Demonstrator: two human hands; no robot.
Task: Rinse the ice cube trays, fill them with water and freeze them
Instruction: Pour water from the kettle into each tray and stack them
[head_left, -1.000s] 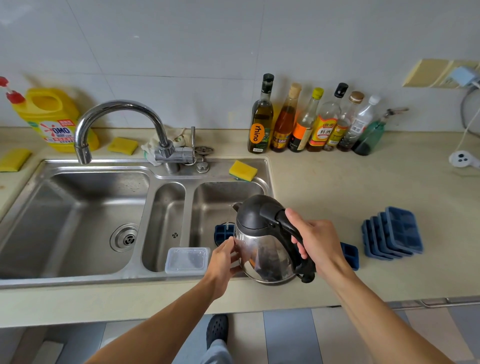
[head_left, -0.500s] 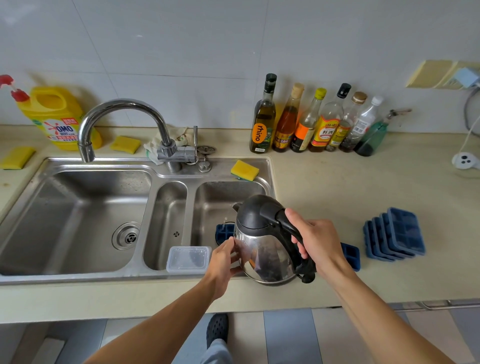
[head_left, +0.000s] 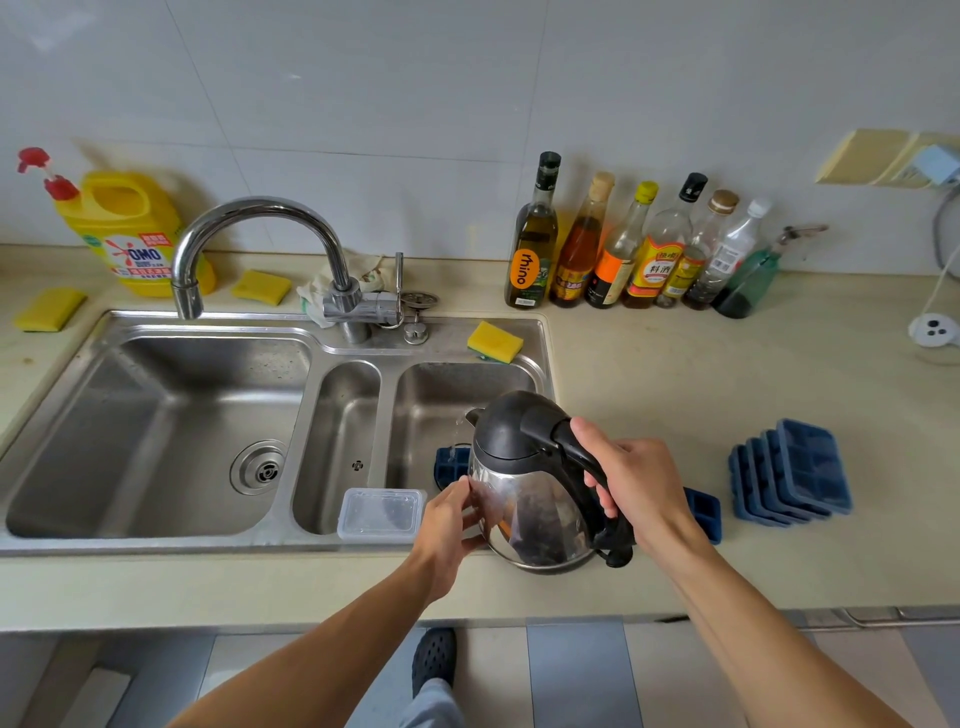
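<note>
While tilted, kettle in right hand

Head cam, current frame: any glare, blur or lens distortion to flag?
Head view: wide-angle bowing curves the counter edge; light soft, shadows faint. Head view: kettle steel carries reflections, faucet and sink show mild sheen, nothing blown out. Head view: left hand and right hand sharp, no motion blur.
</note>
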